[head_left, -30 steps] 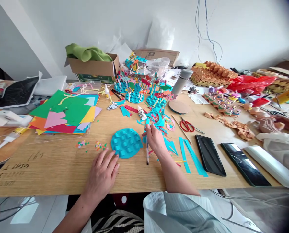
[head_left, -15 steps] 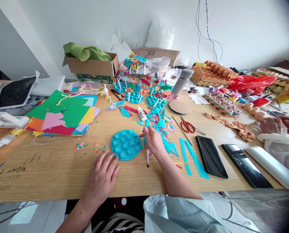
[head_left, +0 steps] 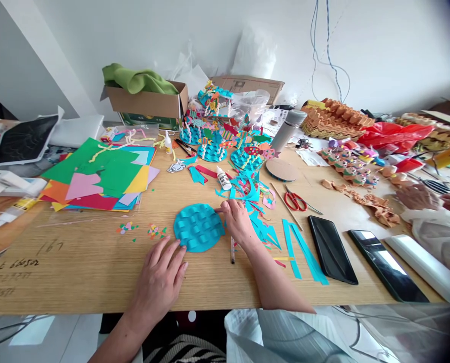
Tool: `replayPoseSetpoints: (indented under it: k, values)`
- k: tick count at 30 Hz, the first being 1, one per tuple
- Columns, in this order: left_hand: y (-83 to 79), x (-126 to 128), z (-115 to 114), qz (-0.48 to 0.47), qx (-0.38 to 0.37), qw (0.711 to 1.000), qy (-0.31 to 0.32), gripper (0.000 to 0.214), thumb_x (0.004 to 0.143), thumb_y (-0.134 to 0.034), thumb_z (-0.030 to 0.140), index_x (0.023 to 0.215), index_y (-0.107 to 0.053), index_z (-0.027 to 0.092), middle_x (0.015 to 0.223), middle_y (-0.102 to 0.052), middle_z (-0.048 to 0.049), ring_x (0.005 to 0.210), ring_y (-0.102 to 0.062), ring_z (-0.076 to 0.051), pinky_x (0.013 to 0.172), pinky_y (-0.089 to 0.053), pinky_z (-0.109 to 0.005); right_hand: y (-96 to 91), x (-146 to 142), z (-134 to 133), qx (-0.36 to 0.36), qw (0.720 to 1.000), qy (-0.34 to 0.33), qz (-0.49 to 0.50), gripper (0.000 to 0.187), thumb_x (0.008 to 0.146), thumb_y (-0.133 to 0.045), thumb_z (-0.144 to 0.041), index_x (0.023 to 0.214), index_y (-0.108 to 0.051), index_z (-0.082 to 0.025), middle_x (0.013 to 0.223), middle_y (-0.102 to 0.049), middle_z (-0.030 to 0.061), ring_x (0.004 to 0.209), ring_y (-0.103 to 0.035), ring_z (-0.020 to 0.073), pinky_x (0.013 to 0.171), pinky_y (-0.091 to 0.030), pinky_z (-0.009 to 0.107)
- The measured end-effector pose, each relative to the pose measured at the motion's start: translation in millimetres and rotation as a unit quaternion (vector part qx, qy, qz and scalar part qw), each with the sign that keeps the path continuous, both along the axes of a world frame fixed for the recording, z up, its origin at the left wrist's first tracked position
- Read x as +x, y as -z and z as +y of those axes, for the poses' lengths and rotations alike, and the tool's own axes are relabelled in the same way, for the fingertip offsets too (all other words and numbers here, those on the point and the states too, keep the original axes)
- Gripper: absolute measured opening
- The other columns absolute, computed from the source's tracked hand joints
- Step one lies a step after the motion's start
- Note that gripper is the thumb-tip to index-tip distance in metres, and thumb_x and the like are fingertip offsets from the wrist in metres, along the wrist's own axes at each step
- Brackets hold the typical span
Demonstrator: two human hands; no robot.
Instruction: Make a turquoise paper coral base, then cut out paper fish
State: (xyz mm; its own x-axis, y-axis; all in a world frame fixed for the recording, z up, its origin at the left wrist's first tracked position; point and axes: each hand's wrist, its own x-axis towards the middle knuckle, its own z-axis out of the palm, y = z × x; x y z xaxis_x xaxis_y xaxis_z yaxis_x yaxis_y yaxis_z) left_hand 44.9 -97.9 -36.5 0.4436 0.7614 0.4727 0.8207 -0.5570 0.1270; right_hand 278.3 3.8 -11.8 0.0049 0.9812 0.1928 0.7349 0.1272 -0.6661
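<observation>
A round teal paper disc (head_left: pixel 198 227) with raised woven strips lies on the wooden table (head_left: pixel 89 262). My left hand (head_left: pixel 160 280) rests flat and open on the table, its fingertips touching the disc's near edge. At the disc's right edge my right hand (head_left: pixel 238 222) has its fingers curled and pinched, with a thin pen or brush (head_left: pixel 232 249) running out beneath it toward me. Teal paper scraps (head_left: pixel 265 229) lie just right of that hand.
Coloured paper sheets (head_left: pixel 104 176) are stacked at left. Finished paper crafts (head_left: pixel 217 136), a glue bottle (head_left: pixel 222 178) and a cardboard box (head_left: pixel 149 103) stand behind. Red scissors (head_left: pixel 295 200), two dark phones (head_left: pixel 333 249) and teal strips (head_left: pixel 300 249) lie right. Another person's hand (head_left: pixel 422 196) is at far right.
My right hand has shifted a little left and nearer, to the disc's right edge. The left hand has stayed flat on the table.
</observation>
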Motion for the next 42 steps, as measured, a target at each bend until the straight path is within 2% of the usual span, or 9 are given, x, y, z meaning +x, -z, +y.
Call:
replayPoseSetpoints:
  k: [3,7,19,24,27,31,35,42]
  values:
    - [-0.5,0.4,0.3,-0.002,0.002,1.000,0.002,0.029,0.094,-0.052,0.022,0.118,-0.064,0.013,0.125,-0.064,-0.0115,0.125,-0.048,-0.031,0.101,-0.046,-0.048,-1.9,-3.1,0.2,0.018,1.000,-0.017,0.011,0.041,0.103,-0.025,-0.045,0.095,-0.060,-0.025,0.109,-0.070,0.0046,0.104,-0.054,0.0255,0.092,-0.037,0.041]
    - [-1.8,0.7,0.4,-0.005,0.000,1.000,0.002,0.029,0.094,-0.051,0.022,0.119,-0.063,0.013,0.125,-0.064,-0.0117,0.126,-0.048,-0.031,0.101,-0.046,-0.048,-4.6,-9.2,-0.4,0.001,0.999,-0.045,0.014,0.038,0.103,-0.026,-0.046,0.101,-0.057,-0.025,0.112,-0.069,0.0050,0.109,-0.052,0.0259,0.094,-0.035,0.044]
    - [-2.3,0.7,-1.0,-0.013,-0.014,1.000,-0.006,0.029,0.094,-0.051,0.023,0.119,-0.063,0.015,0.125,-0.064,-0.0106,0.126,-0.048,-0.030,0.101,-0.047,-0.049,-6.3,-11.1,2.0,-0.025,0.996,-0.073,-0.035,0.040,0.103,-0.023,-0.045,0.099,-0.058,-0.026,0.112,-0.068,0.0060,0.111,-0.053,0.0263,0.094,-0.034,0.044]
    - [-8.4,0.3,-3.0,-0.040,-0.020,0.999,-0.011,0.029,0.094,-0.050,0.022,0.119,-0.059,0.015,0.123,-0.065,-0.0108,0.126,-0.049,-0.028,0.102,-0.048,-0.046,-4.2,-8.0,1.9,-0.027,0.997,-0.069,-0.017,0.040,0.103,-0.022,-0.045,0.096,-0.056,-0.025,0.110,-0.069,0.0057,0.109,-0.054,0.0266,0.095,-0.032,0.046]
    - [-13.5,-1.4,-0.2,-0.075,-0.029,0.996,-0.039,0.030,0.094,-0.049,0.022,0.122,-0.054,0.014,0.121,-0.065,-0.0121,0.126,-0.050,-0.027,0.102,-0.048,-0.045,-2.7,-6.8,1.8,-0.026,0.997,-0.066,-0.015,0.040,0.103,-0.022,-0.046,0.094,-0.055,-0.025,0.109,-0.070,0.0057,0.110,-0.054,0.0268,0.096,-0.032,0.046]
    - [-14.3,-4.2,14.1,-0.114,-0.043,0.990,-0.075,0.042,0.092,-0.044,0.012,0.134,-0.041,0.015,0.121,-0.065,-0.0132,0.129,-0.048,-0.028,0.104,-0.046,-0.051,-1.0,-6.5,2.3,-0.020,0.998,-0.063,-0.013,0.040,0.103,-0.022,-0.046,0.094,-0.055,-0.025,0.108,-0.071,0.0062,0.110,-0.055,0.0271,0.096,-0.033,0.046]
    - [-6.2,-4.6,30.0,-0.104,-0.061,0.989,-0.087,0.065,0.081,-0.037,-0.004,0.143,-0.028,0.011,0.125,-0.063,-0.0157,0.130,-0.048,-0.027,0.106,-0.042,-0.052,-0.1,-6.2,3.3,-0.022,0.998,-0.065,-0.013,0.041,0.102,-0.022,-0.047,0.093,-0.055,-0.025,0.108,-0.070,0.0066,0.109,-0.054,0.0280,0.095,-0.032,0.047]
    - [-1.3,-3.6,33.2,-0.059,-0.032,0.994,-0.084,0.075,0.076,-0.037,-0.008,0.148,-0.025,0.012,0.120,-0.066,-0.0138,0.127,-0.048,-0.029,0.106,-0.041,-0.052,0.6,-6.1,4.2,-0.018,0.997,-0.075,-0.018,0.043,0.101,-0.022,-0.049,0.095,-0.056,-0.024,0.109,-0.069,0.0067,0.107,-0.054,0.0287,0.094,-0.032,0.048]
